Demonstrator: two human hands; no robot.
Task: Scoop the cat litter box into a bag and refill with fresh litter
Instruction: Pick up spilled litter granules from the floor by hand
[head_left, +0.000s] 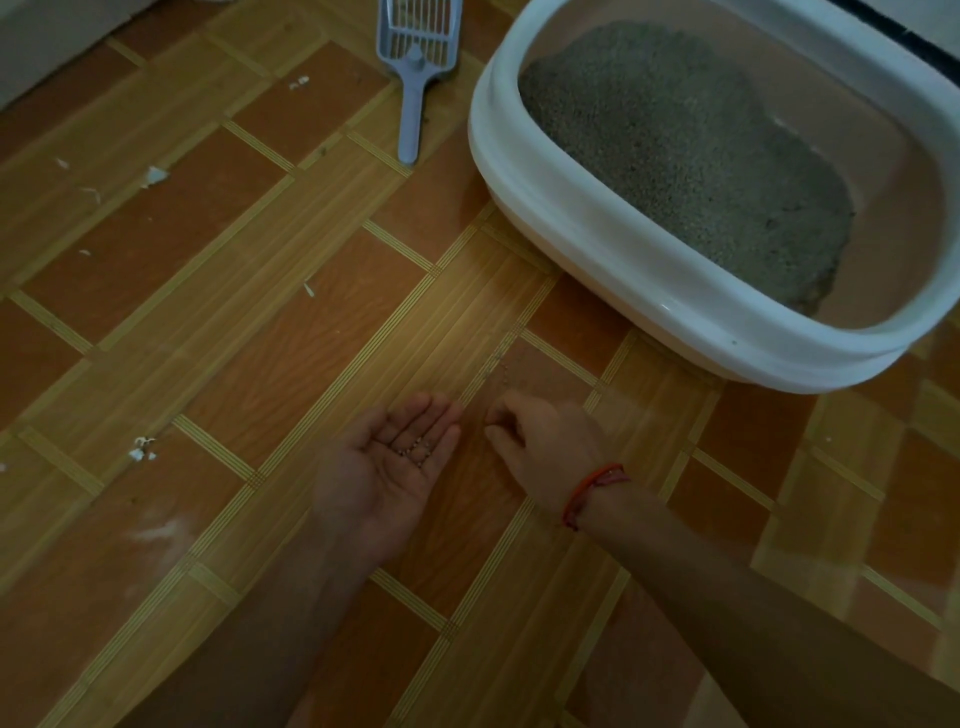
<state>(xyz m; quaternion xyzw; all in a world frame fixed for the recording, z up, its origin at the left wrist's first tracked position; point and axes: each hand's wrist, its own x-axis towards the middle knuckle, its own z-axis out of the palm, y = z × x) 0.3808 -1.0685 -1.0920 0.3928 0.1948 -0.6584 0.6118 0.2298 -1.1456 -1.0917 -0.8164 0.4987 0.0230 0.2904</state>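
Now | left hand (387, 467) palm-up, litter grains (413, 451) | right hand (540, 441) fingers curled

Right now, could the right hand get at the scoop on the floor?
Probably yes. Only bare floor lies between the right hand and the scoop, whose handle points toward the person; the litter box sits off to the side.

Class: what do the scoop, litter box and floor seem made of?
Litter scoop: moulded plastic, matte grey-blue; one-piece slotted form. Litter box: smooth white plastic; sheen on rim. Floor: probably wood-print vinyl or laminate; repeating grain pattern.
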